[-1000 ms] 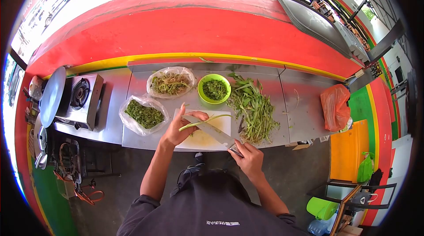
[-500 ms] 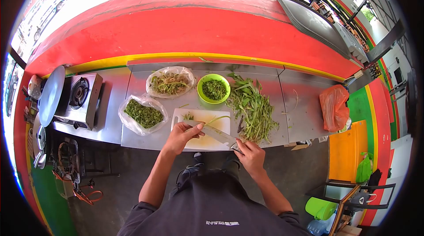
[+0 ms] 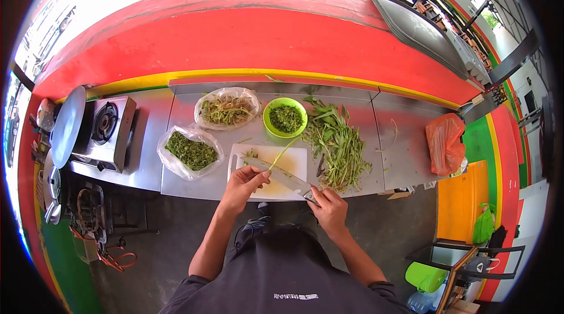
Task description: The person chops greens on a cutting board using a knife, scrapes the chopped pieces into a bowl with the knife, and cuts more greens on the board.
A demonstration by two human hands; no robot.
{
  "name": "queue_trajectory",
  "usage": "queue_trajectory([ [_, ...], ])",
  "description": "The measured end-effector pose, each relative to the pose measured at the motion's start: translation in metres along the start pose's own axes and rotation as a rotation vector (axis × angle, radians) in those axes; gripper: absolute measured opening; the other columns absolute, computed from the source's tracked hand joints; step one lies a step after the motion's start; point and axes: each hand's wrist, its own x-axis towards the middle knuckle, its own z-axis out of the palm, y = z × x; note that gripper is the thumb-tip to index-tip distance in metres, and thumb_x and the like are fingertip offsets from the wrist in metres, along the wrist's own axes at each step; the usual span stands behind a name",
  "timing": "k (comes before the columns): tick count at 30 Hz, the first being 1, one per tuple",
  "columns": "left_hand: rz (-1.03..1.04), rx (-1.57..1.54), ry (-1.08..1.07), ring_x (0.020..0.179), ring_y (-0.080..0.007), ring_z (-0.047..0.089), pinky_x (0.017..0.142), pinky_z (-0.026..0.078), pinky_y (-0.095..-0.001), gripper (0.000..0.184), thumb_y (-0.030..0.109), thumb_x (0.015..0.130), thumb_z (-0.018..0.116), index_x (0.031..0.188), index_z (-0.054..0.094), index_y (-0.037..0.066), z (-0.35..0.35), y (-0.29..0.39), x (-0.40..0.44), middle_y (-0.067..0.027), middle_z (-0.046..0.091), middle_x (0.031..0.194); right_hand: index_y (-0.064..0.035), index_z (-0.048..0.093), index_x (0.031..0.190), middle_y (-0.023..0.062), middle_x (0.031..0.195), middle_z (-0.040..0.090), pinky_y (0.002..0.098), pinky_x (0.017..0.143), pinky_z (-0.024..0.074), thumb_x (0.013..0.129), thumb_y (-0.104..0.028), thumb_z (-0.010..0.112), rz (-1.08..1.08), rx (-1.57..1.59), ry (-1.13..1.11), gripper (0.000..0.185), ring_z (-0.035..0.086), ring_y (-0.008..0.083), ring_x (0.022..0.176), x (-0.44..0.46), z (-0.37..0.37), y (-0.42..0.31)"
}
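Note:
My right hand (image 3: pixel 329 210) is closed around the handle of a large kitchen knife (image 3: pixel 288 179), its blade slanting up to the left across the white cutting board (image 3: pixel 299 158). My left hand (image 3: pixel 241 187) pinches a long green stem (image 3: pixel 284 153) beside the blade near its tip. The stem points up and right over the board. A few chopped green bits (image 3: pixel 251 153) lie at the board's upper left. Behind the board stands a lime-green bowl (image 3: pixel 272 131) of chopped greens. A heap of leafy stalks (image 3: pixel 341 146) lies to its right.
On the left are a clear bag (image 3: pixel 167 165) of chopped greens and another bag (image 3: pixel 251 100) of stems and trimmings. A gas stove (image 3: pixel 117 138) with a big round pan (image 3: pixel 69 126) stands further left. An orange plastic bag (image 3: pixel 445 143) sits at the counter's right end.
The stem in my left hand has swung more upright and its tip is now nearer the bowl. My right hand and the knife handle have shifted slightly left.

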Motion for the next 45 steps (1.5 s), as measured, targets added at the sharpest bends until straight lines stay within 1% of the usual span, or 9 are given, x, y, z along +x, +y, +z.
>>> queue_trajectory([
  [3, -0.058, 0.002, 0.042, 0.072, -0.0079, 0.058, 0.067, 0.044, -0.0251, 0.026, 0.026, 0.088, 0.079, 0.092, 0.071, 0.001, -0.001, 0.007, 0.003, -0.0022, 0.069, 0.079, -0.0142, 0.074, 0.114, -0.0012, 0.073, 0.055, 0.0306, 0.058, 0.0491, 0.061, -0.012, 0.087, -0.018, 0.003, -0.017, 0.055, 0.059, 0.0152, 0.066, 0.002, 0.000, -0.001],
  [5, -0.068, 0.191, 0.027, 0.072, -0.0090, 0.060, 0.067, 0.046, -0.0248, 0.032, 0.029, 0.086, 0.080, 0.095, 0.069, 0.000, 0.001, 0.017, 0.004, -0.0043, 0.070, 0.083, -0.0146, 0.074, 0.114, -0.0015, 0.073, 0.054, 0.0307, 0.058, 0.0489, 0.059, -0.014, 0.088, -0.058, 0.010, -0.049, 0.057, 0.058, 0.0150, 0.066, 0.003, -0.001, -0.002],
  [15, 0.082, 0.083, 0.079, 0.078, -0.0059, 0.056, 0.067, 0.043, -0.0258, 0.023, 0.021, 0.089, 0.077, 0.102, 0.074, 0.002, 0.009, 0.003, 0.004, -0.0015, 0.069, 0.086, -0.0151, 0.074, 0.114, -0.0013, 0.073, 0.053, 0.0306, 0.058, 0.0485, 0.057, -0.014, 0.087, -0.070, 0.017, -0.064, 0.059, 0.058, 0.0146, 0.065, 0.004, 0.001, -0.006],
  [20, -0.032, 0.041, 0.161, 0.074, -0.0058, 0.060, 0.067, 0.046, -0.0223, 0.017, 0.014, 0.088, 0.078, 0.093, 0.073, -0.002, 0.006, -0.003, 0.000, -0.0024, 0.071, 0.083, -0.0132, 0.073, 0.115, -0.0008, 0.073, 0.054, 0.0305, 0.058, 0.0480, 0.058, -0.012, 0.087, -0.017, 0.015, -0.025, 0.058, 0.058, 0.0154, 0.065, -0.002, 0.008, -0.011],
  [30, 0.050, -0.090, 0.184, 0.071, -0.0059, 0.059, 0.068, 0.045, -0.0222, 0.015, 0.013, 0.089, 0.077, 0.080, 0.070, 0.003, 0.014, -0.014, -0.009, -0.0016, 0.070, 0.079, -0.0118, 0.073, 0.114, 0.0004, 0.074, 0.055, 0.0309, 0.057, 0.0482, 0.061, -0.009, 0.086, 0.023, 0.077, 0.012, 0.054, 0.058, 0.0172, 0.063, -0.002, 0.016, -0.013],
  [35, 0.077, -0.084, 0.170, 0.077, -0.0062, 0.062, 0.072, 0.049, -0.0238, 0.013, 0.013, 0.091, 0.075, 0.095, 0.072, 0.000, 0.020, 0.001, -0.014, -0.0034, 0.072, 0.088, -0.0116, 0.074, 0.113, 0.0001, 0.073, 0.055, 0.0312, 0.057, 0.0483, 0.061, -0.009, 0.085, 0.012, 0.097, 0.028, 0.053, 0.058, 0.0171, 0.063, -0.001, 0.019, -0.015],
  [39, 0.051, -0.016, 0.141, 0.078, -0.0073, 0.062, 0.070, 0.047, -0.0253, 0.022, 0.022, 0.092, 0.075, 0.095, 0.072, 0.000, 0.021, 0.018, -0.011, -0.0039, 0.072, 0.087, -0.0118, 0.074, 0.113, -0.0001, 0.072, 0.055, 0.0311, 0.057, 0.0481, 0.060, -0.009, 0.086, -0.014, 0.093, 0.035, 0.054, 0.058, 0.0168, 0.063, 0.002, 0.016, -0.013],
  [41, -0.103, -0.049, 0.123, 0.082, -0.0083, 0.062, 0.072, 0.049, -0.0268, 0.027, 0.024, 0.093, 0.073, 0.102, 0.072, -0.002, 0.014, 0.019, -0.006, -0.0057, 0.072, 0.091, -0.0122, 0.074, 0.113, -0.0003, 0.071, 0.054, 0.0310, 0.056, 0.0479, 0.059, -0.010, 0.086, -0.041, 0.094, 0.037, 0.055, 0.057, 0.0164, 0.062, 0.004, 0.015, -0.011],
  [45, 0.021, 0.068, 0.125, 0.083, -0.0091, 0.063, 0.074, 0.049, -0.0270, 0.027, 0.023, 0.094, 0.072, 0.104, 0.073, -0.003, 0.007, 0.004, 0.002, -0.0066, 0.072, 0.094, -0.0124, 0.074, 0.113, -0.0002, 0.071, 0.053, 0.0309, 0.056, 0.0475, 0.058, -0.010, 0.086, -0.067, 0.070, 0.019, 0.056, 0.057, 0.0162, 0.062, 0.005, 0.012, -0.012],
])
